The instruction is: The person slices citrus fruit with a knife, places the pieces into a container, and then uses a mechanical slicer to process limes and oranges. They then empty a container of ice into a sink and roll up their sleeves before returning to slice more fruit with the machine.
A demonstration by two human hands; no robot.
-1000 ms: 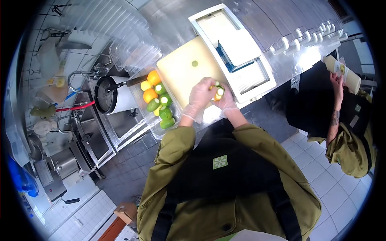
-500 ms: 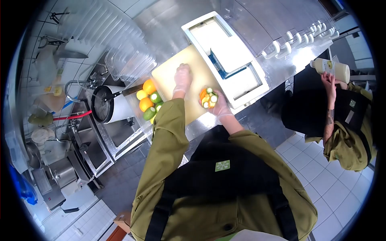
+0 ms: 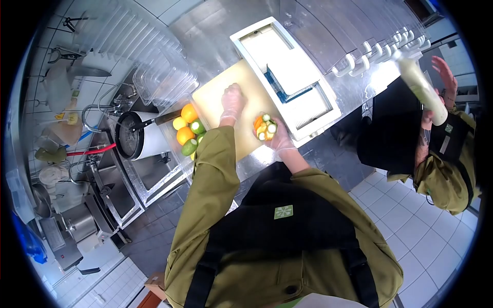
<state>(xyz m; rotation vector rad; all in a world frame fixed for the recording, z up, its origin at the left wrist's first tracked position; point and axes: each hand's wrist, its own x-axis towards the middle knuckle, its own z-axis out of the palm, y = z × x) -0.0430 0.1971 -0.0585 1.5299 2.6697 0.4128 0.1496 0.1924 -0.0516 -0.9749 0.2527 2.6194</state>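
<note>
My right hand (image 3: pixel 279 138), gloved, is cupped around a handful of cut fruit ends (image 3: pixel 264 126), green and orange, held over the near edge of the pale cutting board (image 3: pixel 214 96). Farther along the board, my gloved left hand (image 3: pixel 232 101) reaches out with its fingers curled down onto the surface; what lies under it is hidden. A clear tub of limes and oranges (image 3: pixel 187 132) stands just left of the board.
A white slicer box (image 3: pixel 285 72) sits right of the board on the steel counter. A black pot (image 3: pixel 128 136) and sinks lie to the left. A co-worker at the right swings a pale squeeze bottle (image 3: pixel 424 92).
My left hand left the fruit pieces and reached out onto the board, covering the lime piece there. The right hand keeps the handful. The co-worker's bottle tipped downward.
</note>
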